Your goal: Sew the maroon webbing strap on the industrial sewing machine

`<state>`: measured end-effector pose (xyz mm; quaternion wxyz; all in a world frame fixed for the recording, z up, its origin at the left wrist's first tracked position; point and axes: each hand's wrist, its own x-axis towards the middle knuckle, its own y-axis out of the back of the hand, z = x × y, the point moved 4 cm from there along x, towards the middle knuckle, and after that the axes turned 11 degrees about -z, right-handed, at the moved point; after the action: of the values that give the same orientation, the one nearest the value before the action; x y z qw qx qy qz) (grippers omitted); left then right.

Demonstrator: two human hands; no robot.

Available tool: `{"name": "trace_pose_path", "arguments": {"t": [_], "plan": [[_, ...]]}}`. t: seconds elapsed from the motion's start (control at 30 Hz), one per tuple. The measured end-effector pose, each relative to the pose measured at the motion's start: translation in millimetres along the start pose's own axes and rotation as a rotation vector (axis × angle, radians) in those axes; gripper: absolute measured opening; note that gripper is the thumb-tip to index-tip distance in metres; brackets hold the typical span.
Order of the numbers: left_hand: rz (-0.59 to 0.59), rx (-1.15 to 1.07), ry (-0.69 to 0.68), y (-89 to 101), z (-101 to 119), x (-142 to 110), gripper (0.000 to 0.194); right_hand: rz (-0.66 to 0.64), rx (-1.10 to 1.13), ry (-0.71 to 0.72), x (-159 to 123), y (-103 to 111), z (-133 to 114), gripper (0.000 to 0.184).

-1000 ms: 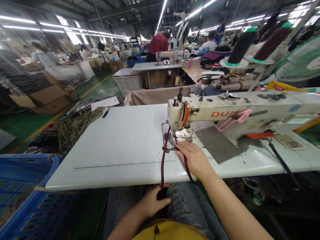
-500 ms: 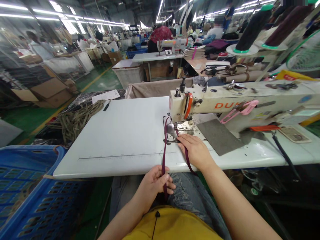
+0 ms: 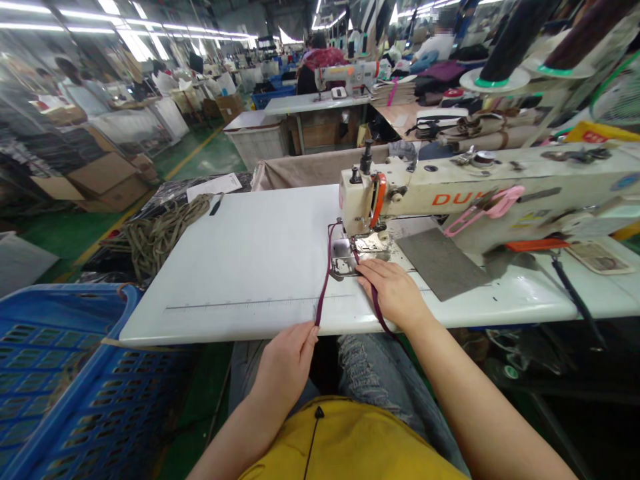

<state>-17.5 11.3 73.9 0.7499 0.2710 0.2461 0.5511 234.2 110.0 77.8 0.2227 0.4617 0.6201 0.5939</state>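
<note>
Hands (image 3: 393,293) apparently palm-down on maroon strap (image 3: 320,311)

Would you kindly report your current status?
Left hand holding maroon strip near table edge. Right hand over strip at sewing machine. Grey sheet farther right.

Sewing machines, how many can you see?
2 that I can make out: the near sewing machine, by the person's right hand, and the far sewing machine, on a white table farther back. More may be hidden in the blurry background.
</note>
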Motion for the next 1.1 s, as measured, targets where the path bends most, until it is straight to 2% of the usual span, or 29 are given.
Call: {"name": "trace_pose_path", "arguments": {"t": [0.1,0.2,0.33,0.5,0.57,0.63,0.73,0.8,0.97,1.1], "plan": [[0.183,0.342,-0.118,20.6,6,-9,0.032,0.004,0.01,-0.002,0,-1,1,0.036],[0.238,0.416,-0.168,30.8,10,-11,0.028,0.018,0.005,-0.002,0,-1,1,0.036],[0.151,0.238,-0.106,33.2,7,-4,0.032,0.028,-0.008,0.004,0,-2,1,0.037],[-0.111,-0.339,0.163,22.2,-6,4,0.036,0.02,-0.003,-0.001,0,0,0,0.036],[-0.153,-0.431,0.212,19.9,-7,3,0.037,0.022,-0.008,0.005,0,0,0,0.037],[-0.122,-0.33,0.182,23.1,-5,3,0.035,0.025,-0.014,0.007,0,0,0,0.038],[-0.045,-0.054,0.043,30.7,4,3,0.033,0.028,-0.016,0.007,0,0,1,0.037],[-0.024,0.033,-0.027,33.4,9,3,0.032,0.026,-0.017,0.006,1,-1,0,0.037],[-0.009,-0.084,-0.044,34.5,7,5,0.027,0.037,-0.034,0.006,0,0,-1,0.038],[0.062,-0.229,-0.117,34.4,7,6,0.021,0.039,-0.02,0.018,0,-1,0,0.038]]}}
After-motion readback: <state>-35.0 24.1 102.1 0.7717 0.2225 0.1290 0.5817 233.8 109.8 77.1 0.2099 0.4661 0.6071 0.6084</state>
